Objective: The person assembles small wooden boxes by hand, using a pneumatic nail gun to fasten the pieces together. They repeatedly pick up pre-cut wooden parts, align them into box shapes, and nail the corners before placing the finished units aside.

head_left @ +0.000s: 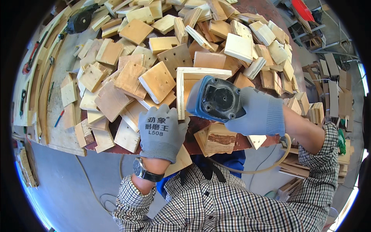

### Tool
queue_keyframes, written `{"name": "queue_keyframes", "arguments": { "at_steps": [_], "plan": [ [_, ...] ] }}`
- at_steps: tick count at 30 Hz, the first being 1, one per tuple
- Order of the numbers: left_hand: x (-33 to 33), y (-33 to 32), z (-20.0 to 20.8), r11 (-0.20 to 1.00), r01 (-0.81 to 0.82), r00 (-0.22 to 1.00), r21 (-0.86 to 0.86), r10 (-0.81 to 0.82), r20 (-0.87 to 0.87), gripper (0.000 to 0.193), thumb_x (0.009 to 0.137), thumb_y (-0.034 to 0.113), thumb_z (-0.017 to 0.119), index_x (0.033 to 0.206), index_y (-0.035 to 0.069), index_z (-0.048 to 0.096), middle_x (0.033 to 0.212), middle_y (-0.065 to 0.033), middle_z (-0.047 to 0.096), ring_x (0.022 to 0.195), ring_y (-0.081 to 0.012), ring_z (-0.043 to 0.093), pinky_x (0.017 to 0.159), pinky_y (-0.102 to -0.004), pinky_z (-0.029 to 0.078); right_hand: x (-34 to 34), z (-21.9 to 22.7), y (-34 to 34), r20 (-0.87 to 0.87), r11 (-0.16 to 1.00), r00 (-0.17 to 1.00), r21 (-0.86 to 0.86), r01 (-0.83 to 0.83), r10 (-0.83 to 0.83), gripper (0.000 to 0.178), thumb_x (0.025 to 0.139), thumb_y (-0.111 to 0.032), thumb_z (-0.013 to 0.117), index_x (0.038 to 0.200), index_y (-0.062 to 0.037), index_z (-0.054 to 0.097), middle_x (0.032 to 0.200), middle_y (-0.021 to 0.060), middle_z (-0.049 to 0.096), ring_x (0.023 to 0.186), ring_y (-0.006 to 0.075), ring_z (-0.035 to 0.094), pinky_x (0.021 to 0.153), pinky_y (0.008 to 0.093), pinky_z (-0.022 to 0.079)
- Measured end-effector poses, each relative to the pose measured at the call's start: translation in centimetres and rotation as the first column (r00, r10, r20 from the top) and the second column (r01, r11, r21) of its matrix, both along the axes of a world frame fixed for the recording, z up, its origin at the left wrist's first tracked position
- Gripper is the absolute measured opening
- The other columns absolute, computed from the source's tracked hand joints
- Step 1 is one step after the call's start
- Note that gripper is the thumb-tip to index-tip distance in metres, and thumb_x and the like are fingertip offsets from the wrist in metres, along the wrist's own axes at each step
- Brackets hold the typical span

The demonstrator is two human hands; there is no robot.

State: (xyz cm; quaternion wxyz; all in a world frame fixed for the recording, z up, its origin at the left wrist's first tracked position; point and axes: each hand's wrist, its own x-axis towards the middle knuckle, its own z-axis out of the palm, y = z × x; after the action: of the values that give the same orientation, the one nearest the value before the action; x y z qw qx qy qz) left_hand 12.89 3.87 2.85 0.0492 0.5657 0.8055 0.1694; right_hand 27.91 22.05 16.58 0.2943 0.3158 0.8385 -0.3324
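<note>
R hand (pixel 258 113) clamped on blue nail gun (pixel 215 98); L hand (pixel 161 130) flat, steadying plywood frame (pixel 184 83).

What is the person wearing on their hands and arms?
Both hands wear grey knitted work gloves: the left hand has dark printed characters on the back of its glove, while the right hand has a plain one. A dark wristwatch with a round face sits on the left wrist. Both sleeves are shirt cloth checked in black, white and brown, pushed up a little from the wrists.
</note>
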Motion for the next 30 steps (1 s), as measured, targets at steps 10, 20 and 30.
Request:
{"name": "queue_keyframes", "arguments": {
  "at_steps": [10,20,30],
  "plan": [
    [0.6,-1.0,2.8,0.989,-0.037,0.97,0.14,0.069,-0.233,0.055,0.081,0.047,0.083,0.121,0.012,0.068,0.108,-0.0067,0.06,0.094,-0.0251,0.059,0.083,-0.0428,0.044,16.1,-1.0,-2.1,-0.717,0.849,0.676,0.243,0.469,-0.168,0.041,0.084,-0.018,0.084,0.119,-0.0011,0.07,0.106,0.0144,0.077,0.091,0.0256,0.076,0.08,0.0361,0.06],
    [7.7,0.3,4.2,0.782,0.611,0.784,-0.122,-0.619,-0.045,0.106,0.06,0.049,0.094,0.147,0.005,0.054,0.15,-0.0164,0.052,0.145,-0.0375,0.045,0.123,-0.0504,0.036,16.6,-8.7,1.3,-0.506,0.334,0.85,0.784,0.523,-0.143,0.048,0.093,-0.029,0.074,0.131,-0.0029,0.064,0.113,0.021,0.074,0.102,0.0435,0.071,0.088,0.0521,0.056],
    [9.2,0.7,1.1,0.838,0.525,0.836,-0.148,-0.54,-0.093,0.107,0.066,0.044,0.092,0.154,0.004,0.048,0.145,-0.0147,0.054,0.137,-0.033,0.051,0.117,-0.0486,0.04,14.4,-10.4,1.9,-0.429,0.295,0.894,0.844,0.447,-0.128,0.07,0.088,-0.029,0.081,0.149,-0.0068,0.055,0.114,0.019,0.073,0.101,0.0395,0.073,0.088,0.0491,0.059]
  ]
}}
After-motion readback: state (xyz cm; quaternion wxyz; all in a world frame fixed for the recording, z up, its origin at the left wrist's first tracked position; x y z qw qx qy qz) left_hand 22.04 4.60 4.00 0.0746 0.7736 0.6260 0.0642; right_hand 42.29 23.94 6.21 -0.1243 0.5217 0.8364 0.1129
